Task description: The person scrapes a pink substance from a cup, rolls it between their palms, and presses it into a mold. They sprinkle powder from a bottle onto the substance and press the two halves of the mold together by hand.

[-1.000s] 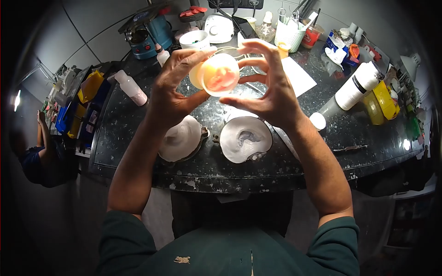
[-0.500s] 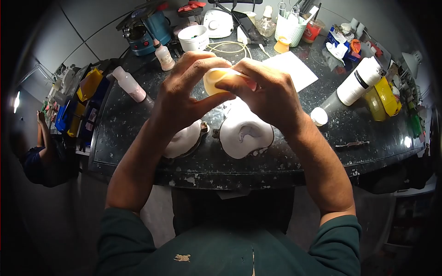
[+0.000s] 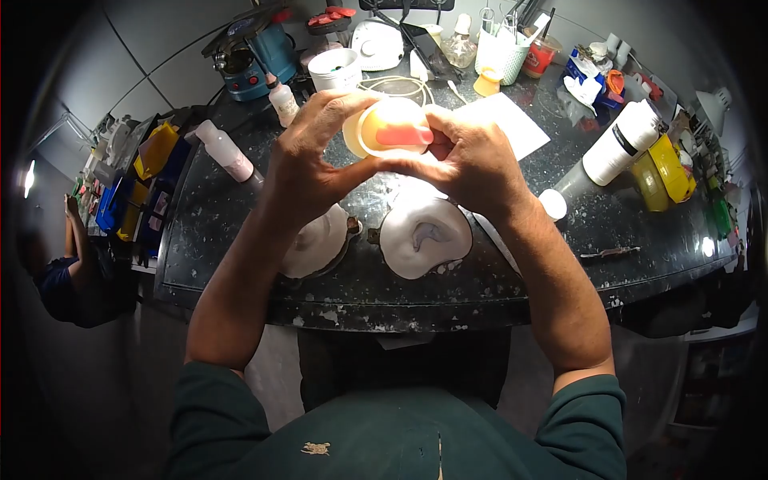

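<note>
Left hand (image 3: 308,164) and right hand (image 3: 482,160) fingers grasp a translucent yellow cup (image 3: 382,118). At its six o'clock lies a rounded white cast (image 3: 410,252).

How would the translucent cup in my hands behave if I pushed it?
The translucent cup is probably light, since light glows through its wall. Its round outline suggests it could roll if laid sideways. The pink material showing within sits toward one side, so the balance may be uneven.

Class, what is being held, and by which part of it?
A translucent, yellow-orange round cup: the left hand grips its outer side; the right hand is at its rim.
</note>
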{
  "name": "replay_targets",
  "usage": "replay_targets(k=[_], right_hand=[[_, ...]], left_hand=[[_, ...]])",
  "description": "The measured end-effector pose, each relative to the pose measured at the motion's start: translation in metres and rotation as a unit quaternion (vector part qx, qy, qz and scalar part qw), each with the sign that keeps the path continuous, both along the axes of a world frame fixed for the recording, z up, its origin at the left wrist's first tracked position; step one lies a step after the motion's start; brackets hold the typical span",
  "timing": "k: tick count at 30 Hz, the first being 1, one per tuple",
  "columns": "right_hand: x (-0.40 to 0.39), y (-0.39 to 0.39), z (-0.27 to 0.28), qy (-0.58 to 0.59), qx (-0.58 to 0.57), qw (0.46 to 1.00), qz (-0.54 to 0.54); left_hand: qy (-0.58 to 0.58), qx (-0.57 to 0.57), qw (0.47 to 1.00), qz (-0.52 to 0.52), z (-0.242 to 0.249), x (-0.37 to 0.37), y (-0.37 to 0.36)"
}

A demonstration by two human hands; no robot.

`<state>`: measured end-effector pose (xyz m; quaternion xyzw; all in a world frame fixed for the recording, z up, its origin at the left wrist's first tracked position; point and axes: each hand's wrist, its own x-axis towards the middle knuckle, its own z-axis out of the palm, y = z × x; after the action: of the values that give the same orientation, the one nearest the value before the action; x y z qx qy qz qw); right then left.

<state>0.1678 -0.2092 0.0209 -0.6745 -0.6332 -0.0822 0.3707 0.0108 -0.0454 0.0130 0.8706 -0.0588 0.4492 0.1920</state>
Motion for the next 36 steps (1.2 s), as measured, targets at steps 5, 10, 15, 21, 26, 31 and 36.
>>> replay_targets(k=[5, 10, 15, 21, 26, 31, 36], right_hand=[[-0.004, 0.004, -0.008, -0.002, 0.085, 0.996, 0.022], [-0.012, 0.006, -0.008, 0.022, 0.141, 0.988, 0.059], [-0.008, 0.001, -0.002, 0.096, 0.020, 0.995, 0.019], [0.009, 0.003, -0.005, 0.140, -0.004, 0.989, 0.048], [0.007, 0.010, -0.008, 0.106, 0.193, 0.974, 0.053], [0.005, 0.008, -0.007, 0.145, 0.116, 0.982, 0.024], [0.015, 0.004, -0.008, 0.375, -0.125, 0.915, 0.083]], left_hand=[[-0.002, 0.058, 0.998, 0.037, -0.001, 0.003, -0.004], [0.009, 0.042, 0.997, 0.064, 0.002, 0.004, -0.014], [0.010, 0.001, 0.999, 0.040, 0.000, 0.005, -0.009], [0.068, -0.107, 0.992, -0.007, 0.002, 0.002, -0.006], [0.065, -0.026, 0.997, -0.017, 0.002, 0.003, -0.009], [0.090, -0.030, 0.994, -0.054, 0.002, 0.000, -0.012], [0.055, 0.059, 0.993, -0.086, 0.001, 0.003, -0.009]])
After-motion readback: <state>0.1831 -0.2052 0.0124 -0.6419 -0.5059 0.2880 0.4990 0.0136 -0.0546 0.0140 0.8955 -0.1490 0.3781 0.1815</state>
